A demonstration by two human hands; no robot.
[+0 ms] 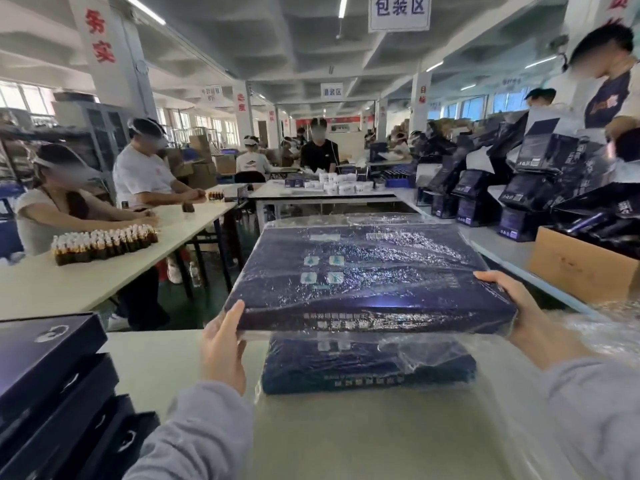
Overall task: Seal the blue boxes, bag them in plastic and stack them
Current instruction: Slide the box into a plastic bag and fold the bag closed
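Far left on the table point(166, 362): a pile of dark boxes point(48, 362), lids shut, not wrapped. Past the gap on the left: another table with rows of brown bottles point(104, 240), and two people point(142, 174) sitting at it. On the right: a brown carton point(581, 268), with a big heap of dark bags point(519, 188) behind it. Next to the heap: a person standing point(606, 88). Down by the right hand: loose plastic point(606, 327), all bunched up, just beside the wrist.

In the middle of the table: a blue box, the lower box point(367, 368), lying flat inside a clear bag. Right above it: the top box point(363, 271), blue as well and bagged in crinkly plastic. Held up in the air over the lower box, with a gap showing along the near edge. Far edge too hidden to tell if touching.

Left hand point(221, 348): clamped on the near left corner of the top box, thumb on top, fingers tucked under. Right hand point(512, 303): clamped on the near right corner, thumb lying along the top edge, fingers hidden under the box. Grey sleeves on both arms.
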